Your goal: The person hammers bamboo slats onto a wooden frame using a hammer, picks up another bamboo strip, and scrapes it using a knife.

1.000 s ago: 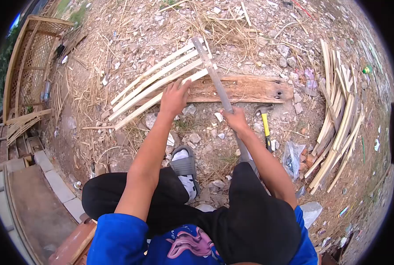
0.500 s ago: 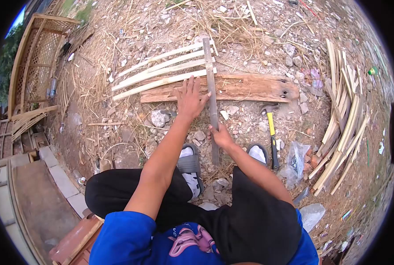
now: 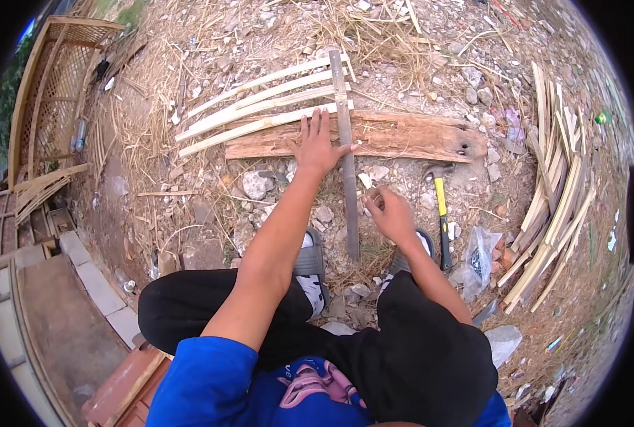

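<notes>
My left hand (image 3: 318, 151) lies with spread fingers over the worn brown plank (image 3: 409, 135). Its fingertips rest on the lowest pale slat (image 3: 260, 132), and the thumb reaches across the dark grey wooden strip (image 3: 347, 171). This strip lies crosswise over the ends of several pale slats and over the plank. Just right of the strip, apart from it, my right hand (image 3: 394, 217) has its fingers curled, thumb and forefinger close together; whatever they may hold is too small to make out. A hammer (image 3: 441, 213) with a yellow and black handle lies to its right.
A pile of thin wooden slats (image 3: 555, 206) lies on the right. Near it are a clear plastic bag (image 3: 478, 260) and broken brick. Stones and straw cover the ground. A lattice wooden frame (image 3: 54, 92) stands at far left, above pale blocks (image 3: 102, 288).
My right hand has let go of the grey strip and moved up and right of it, fingers now curled. My left hand stays on the slat, its thumb now further across the strip.
</notes>
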Action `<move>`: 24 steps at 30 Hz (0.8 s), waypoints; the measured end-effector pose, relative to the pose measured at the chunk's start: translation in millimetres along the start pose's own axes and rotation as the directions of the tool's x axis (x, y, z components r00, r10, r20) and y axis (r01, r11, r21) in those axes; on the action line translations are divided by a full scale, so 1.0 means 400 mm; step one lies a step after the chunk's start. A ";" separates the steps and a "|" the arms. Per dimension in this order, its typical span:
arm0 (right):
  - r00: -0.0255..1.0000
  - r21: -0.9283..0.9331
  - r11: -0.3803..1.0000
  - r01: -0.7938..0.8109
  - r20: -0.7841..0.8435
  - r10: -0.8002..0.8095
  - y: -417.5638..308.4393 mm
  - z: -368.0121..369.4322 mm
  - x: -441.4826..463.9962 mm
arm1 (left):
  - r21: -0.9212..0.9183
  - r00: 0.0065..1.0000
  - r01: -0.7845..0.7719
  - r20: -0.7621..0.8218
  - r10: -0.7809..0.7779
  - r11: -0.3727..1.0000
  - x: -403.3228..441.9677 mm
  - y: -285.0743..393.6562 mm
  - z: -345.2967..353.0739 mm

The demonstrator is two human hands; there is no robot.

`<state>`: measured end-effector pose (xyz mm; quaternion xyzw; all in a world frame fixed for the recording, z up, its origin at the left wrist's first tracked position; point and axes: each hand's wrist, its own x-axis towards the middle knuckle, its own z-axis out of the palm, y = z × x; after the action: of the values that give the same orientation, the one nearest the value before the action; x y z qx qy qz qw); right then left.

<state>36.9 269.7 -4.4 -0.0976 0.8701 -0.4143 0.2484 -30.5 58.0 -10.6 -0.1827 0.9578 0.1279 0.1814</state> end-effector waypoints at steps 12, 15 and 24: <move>0.897 -0.525 0.807 -0.271 -0.442 0.014 0.309 -0.103 -0.192 | 0.011 0.995 0.065 0.073 -0.065 0.998 0.034 0.002 -0.026; 0.912 -0.563 0.765 -0.313 -0.404 0.076 0.305 -0.106 -0.166 | 0.012 0.996 0.061 0.065 -0.061 0.998 0.038 -0.003 -0.025; 0.887 -0.179 0.914 -0.364 -0.365 0.282 0.262 -0.177 -0.159 | 0.045 0.978 0.087 0.188 -0.094 0.995 0.035 -0.001 -0.034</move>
<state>59.0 408.1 -24.7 0.0913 0.9473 -0.2677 0.1506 -46.6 49.0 -4.0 -0.2097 0.9290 0.1190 0.2809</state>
